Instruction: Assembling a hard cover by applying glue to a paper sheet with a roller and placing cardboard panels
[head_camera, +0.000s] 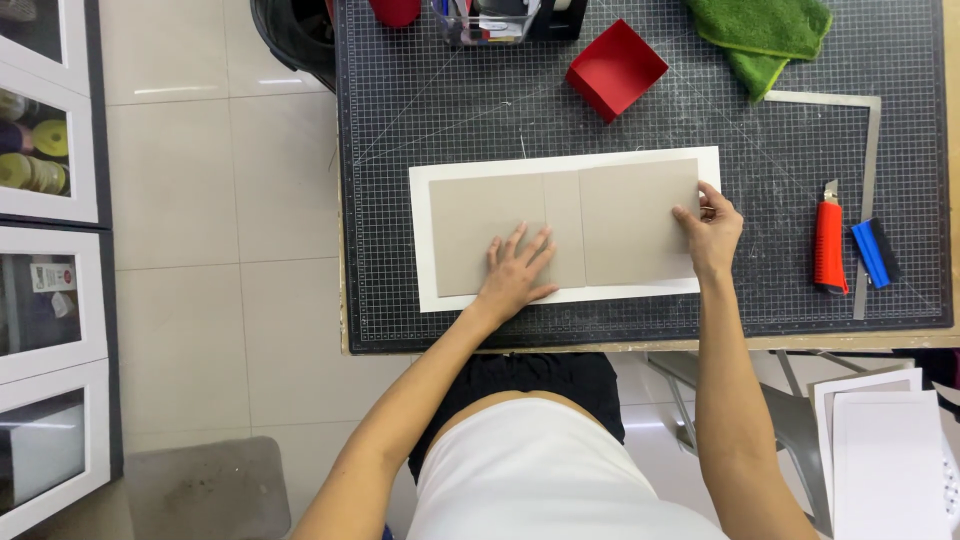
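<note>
Sideways, grey board (600, 220) under both hands.

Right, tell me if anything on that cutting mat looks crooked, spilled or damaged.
Nothing spilled or damaged. The grey boards sit slightly tilted against the mat's grid, as does the white sheet beneath. The left hand presses flat on them; the right hand holds their right edge. The green cloth lies crumpled.

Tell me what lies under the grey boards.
Under the grey boards lies a white sheet, its border showing on all sides, on the gridded cutting mat. The left hand presses on them; the right hand holds the edge. The sheet's middle is covered.
</note>
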